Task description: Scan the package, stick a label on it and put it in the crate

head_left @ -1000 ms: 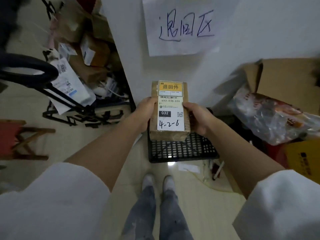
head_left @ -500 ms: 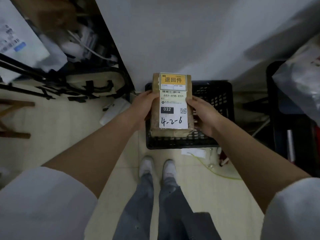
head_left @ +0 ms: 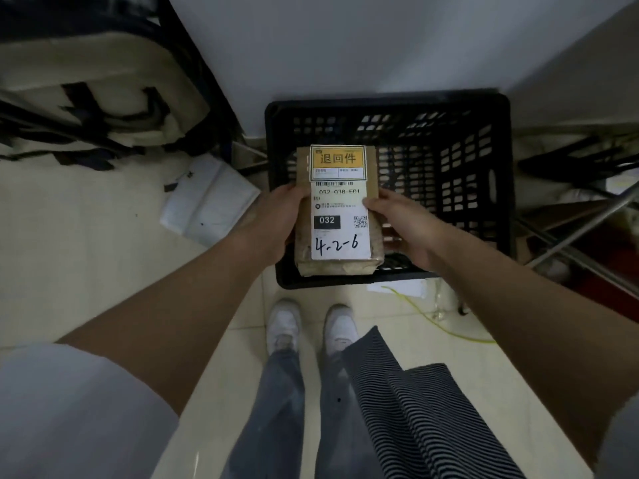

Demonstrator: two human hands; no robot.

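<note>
A brown package [head_left: 304, 243] is held flat between both hands above the near left part of a black plastic crate [head_left: 491, 133]. On its top are a white shipping label [head_left: 340, 216] with "4-2-6" handwritten on it and a yellow label [head_left: 337, 161] at the far end. My left hand [head_left: 280, 219] grips the package's left side. On the right side, my right hand [head_left: 397, 219] holds it with the thumb on the label. The crate stands on the floor against a white wall and looks empty where its inside shows.
A white padded envelope [head_left: 207, 198] lies on the tiled floor left of the crate. A folding cart and a cream bag [head_left: 103, 95] sit at the far left. Metal legs [head_left: 570, 236] and clutter stand right of the crate. My feet [head_left: 311, 326] are just before it.
The view has tilted down and closer, so the wall sign is out of sight. Both hands have carried the package lower, over the crate's opening.
</note>
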